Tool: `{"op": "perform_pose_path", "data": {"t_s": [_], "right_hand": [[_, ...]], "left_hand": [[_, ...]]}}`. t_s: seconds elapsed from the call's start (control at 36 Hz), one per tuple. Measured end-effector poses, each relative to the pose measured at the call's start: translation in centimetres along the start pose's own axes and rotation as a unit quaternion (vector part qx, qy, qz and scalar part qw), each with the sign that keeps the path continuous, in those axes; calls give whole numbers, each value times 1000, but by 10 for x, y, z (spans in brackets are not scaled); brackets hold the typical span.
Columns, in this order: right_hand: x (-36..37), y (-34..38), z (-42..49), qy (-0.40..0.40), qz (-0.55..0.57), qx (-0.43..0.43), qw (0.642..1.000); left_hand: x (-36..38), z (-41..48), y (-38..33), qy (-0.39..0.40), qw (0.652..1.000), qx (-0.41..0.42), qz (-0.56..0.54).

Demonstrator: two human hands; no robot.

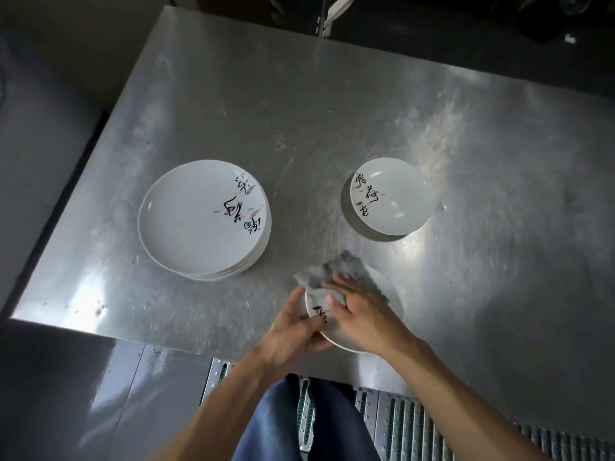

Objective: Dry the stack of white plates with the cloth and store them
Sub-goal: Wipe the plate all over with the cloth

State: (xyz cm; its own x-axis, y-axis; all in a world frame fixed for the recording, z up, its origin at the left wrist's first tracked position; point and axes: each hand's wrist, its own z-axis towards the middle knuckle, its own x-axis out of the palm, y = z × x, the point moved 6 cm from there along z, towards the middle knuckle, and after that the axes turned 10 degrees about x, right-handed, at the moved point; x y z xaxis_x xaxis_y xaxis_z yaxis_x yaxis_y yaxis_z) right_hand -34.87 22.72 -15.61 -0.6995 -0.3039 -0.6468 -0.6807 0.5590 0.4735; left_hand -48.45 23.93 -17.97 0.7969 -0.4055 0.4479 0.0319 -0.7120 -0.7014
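A stack of several white plates (199, 221) with black brush lettering sits on the left of the steel table (299, 111). One white plate (391, 196) lies alone on the right. Near the front edge I hold another white plate (389, 302). My left hand (293, 331) grips its left rim, thumb on top. My right hand (357, 309) presses a grey cloth (342, 271) onto the plate's face, fingers spread over the cloth. Most of this plate is hidden by my hands and the cloth.
The table's front edge runs just below my hands, with metal grating (399, 424) on the floor beneath. Dark floor lies off the table's left edge. A white object (334, 11) stands beyond the far edge.
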Motion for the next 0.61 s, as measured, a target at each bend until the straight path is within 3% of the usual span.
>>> {"op": "perform_pose_path", "data": {"t_s": [0.06,0.19,0.39,0.53,0.61], "right_hand": [[-4,-4,3,-13,-19,26,999],[17,8,-5,94,46,-13,994],[-1,0,13,-39,-21,66,997],[1,6,2,-21,90,83,992],[5,0,-12,10,171,135,976]], "left_hand": [[0,-2,3,13,1000,-17,-12],[0,-1,13,-13,999,-47,10],[1,-1,16,-121,985,-19,-121],[2,-10,15,-152,979,39,-133],[-14,-8,12,-170,980,14,-103]]}}
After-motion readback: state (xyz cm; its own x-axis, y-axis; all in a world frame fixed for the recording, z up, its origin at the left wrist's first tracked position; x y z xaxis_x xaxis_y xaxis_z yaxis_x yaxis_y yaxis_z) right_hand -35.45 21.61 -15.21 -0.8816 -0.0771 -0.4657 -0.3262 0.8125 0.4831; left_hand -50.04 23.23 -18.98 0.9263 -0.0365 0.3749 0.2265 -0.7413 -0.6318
